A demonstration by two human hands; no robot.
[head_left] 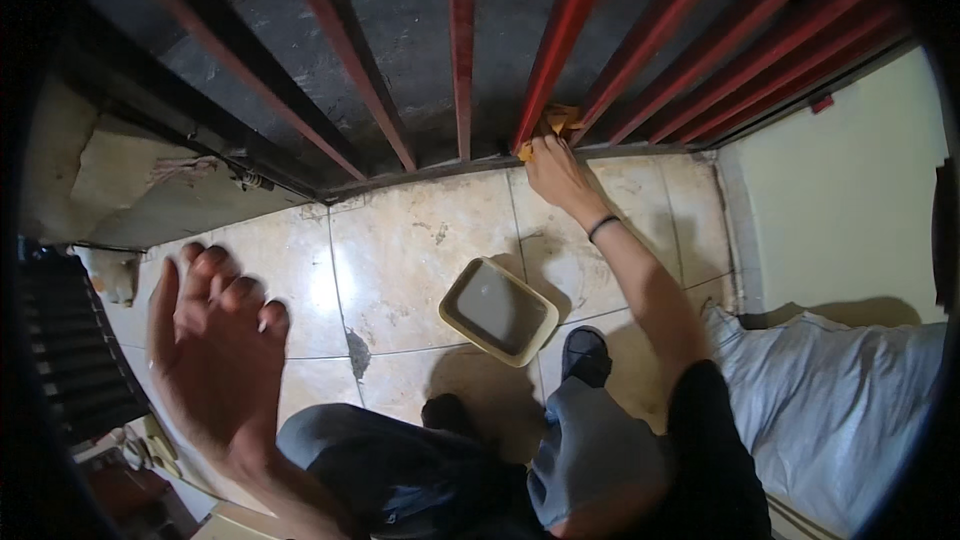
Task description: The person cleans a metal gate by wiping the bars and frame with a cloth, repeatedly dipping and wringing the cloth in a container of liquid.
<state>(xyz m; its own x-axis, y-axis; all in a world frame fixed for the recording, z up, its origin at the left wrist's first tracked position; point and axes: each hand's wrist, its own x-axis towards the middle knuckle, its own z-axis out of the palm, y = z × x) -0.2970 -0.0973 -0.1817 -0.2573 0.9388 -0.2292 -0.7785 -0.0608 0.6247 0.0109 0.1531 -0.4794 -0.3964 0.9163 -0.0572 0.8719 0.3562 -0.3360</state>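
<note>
My right hand [556,175] reaches forward to the foot of a red metal bar [567,40]. Its fingers are closed on an orange-yellow cloth [562,118], which is bunched around the lower end of the bar. Off to the left, my left hand [215,350] is raised with its palm up, holding nothing; its fingers are apart and loosely curled, a little blurred. On the tiles between my arms stands a cream rectangular tub [477,341] with cloudy grey water [490,302] in it.
More red bars [461,50] rise in a row from a dark bottom rail. At right lie a pale wall [840,180] and a white woven sack [850,400]. My shoe [586,355] is beside the tub. A dark ribbed object [85,350] stands at far left.
</note>
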